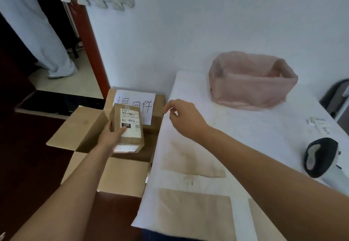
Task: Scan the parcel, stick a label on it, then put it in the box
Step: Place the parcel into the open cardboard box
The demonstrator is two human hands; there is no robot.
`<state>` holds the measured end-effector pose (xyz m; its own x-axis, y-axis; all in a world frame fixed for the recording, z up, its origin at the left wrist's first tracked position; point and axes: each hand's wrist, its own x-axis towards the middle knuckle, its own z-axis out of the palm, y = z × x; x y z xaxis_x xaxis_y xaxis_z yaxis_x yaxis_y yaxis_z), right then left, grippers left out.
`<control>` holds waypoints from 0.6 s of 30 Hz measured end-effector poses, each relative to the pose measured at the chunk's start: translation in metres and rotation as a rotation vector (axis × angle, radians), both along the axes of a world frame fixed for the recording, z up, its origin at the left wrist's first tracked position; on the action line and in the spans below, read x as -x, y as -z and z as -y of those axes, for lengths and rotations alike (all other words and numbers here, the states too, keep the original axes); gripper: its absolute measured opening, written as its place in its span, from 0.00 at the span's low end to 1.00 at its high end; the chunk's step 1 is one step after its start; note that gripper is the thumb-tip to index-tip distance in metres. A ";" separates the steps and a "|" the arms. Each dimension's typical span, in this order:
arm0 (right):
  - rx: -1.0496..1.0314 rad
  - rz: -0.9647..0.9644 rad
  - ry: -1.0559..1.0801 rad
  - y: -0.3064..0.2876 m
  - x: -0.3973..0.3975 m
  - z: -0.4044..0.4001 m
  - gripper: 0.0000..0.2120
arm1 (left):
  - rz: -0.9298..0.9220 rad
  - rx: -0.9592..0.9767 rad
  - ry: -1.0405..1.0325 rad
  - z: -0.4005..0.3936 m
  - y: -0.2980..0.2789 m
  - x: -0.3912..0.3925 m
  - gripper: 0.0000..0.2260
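Observation:
A small brown cardboard parcel with a white shipping label on top is held in my left hand, which grips its near left side. The parcel hovers over the open cardboard box that stands on the floor left of the table; the box's flaps are spread outward. A white sheet with handwritten characters is stuck on the box's far flap. My right hand floats empty above the table's left edge, fingers loosely curled and apart. A black and white barcode scanner lies at the right of the table.
The white-covered table carries a pink fabric bin at the back, small label strips at the right, and brown patches near the front. A dark chair stands at the far right. A doorway opens at the left.

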<state>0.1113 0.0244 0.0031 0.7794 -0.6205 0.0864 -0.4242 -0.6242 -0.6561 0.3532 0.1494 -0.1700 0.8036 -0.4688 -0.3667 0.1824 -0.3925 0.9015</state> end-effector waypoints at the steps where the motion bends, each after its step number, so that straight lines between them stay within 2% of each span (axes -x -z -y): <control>1: -0.006 0.000 -0.002 0.004 -0.006 0.000 0.15 | -0.055 -0.018 -0.001 0.003 0.004 0.002 0.29; 8: -0.079 0.125 0.038 0.030 -0.033 0.005 0.14 | -0.152 -0.148 0.061 0.020 0.052 -0.020 0.26; 12: -0.070 0.125 0.029 0.039 -0.039 0.007 0.15 | -0.259 -0.123 0.047 0.029 0.073 -0.026 0.24; 16: -0.105 0.157 0.036 0.043 -0.043 0.009 0.14 | -0.234 -0.161 -0.004 0.037 0.092 -0.029 0.21; 18: -0.120 0.173 0.051 0.045 -0.044 0.010 0.13 | -0.167 -0.242 -0.038 0.037 0.096 -0.027 0.20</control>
